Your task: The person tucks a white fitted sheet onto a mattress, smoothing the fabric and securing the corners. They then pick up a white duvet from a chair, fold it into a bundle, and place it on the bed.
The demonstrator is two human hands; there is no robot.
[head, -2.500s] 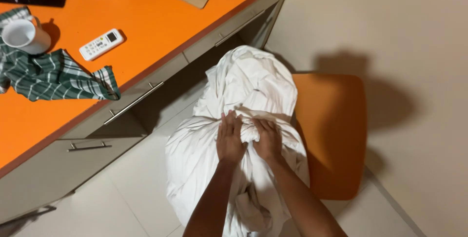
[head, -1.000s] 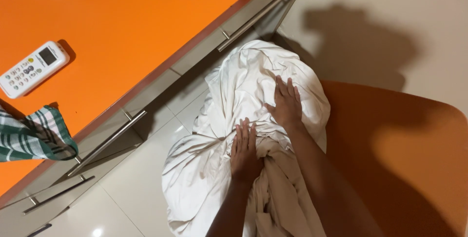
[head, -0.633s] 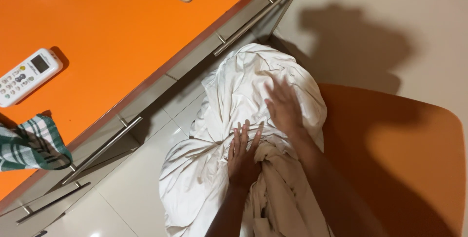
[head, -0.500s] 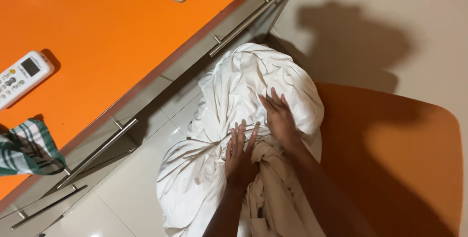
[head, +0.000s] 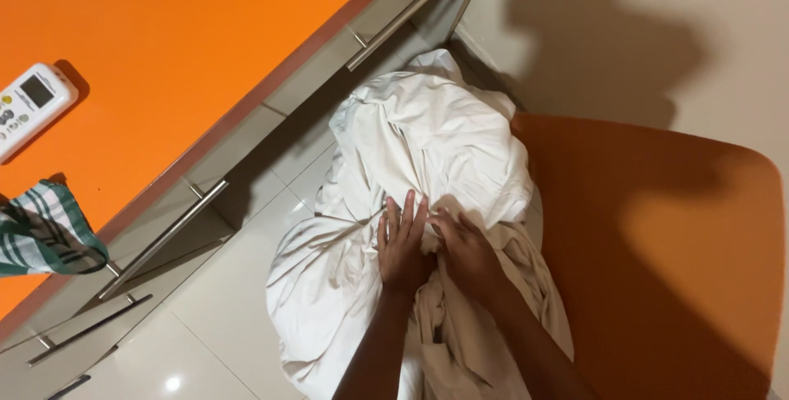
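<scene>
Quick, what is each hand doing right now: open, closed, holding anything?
Left hand: open, fingers flat on the white sheet.
Right hand: fingers curled into a fold of the sheet; whether it grips cannot be told.

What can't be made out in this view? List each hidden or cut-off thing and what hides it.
- Head view: whatever the white sheet covers is hidden by the cloth.
- Right hand: fingertips buried in a fold, so its grip is unclear; the left hand lies flat.
- Checked cloth and remote: cut off by the left edge.
- Orange chair: partly draped, cut by the bottom edge.
</scene>
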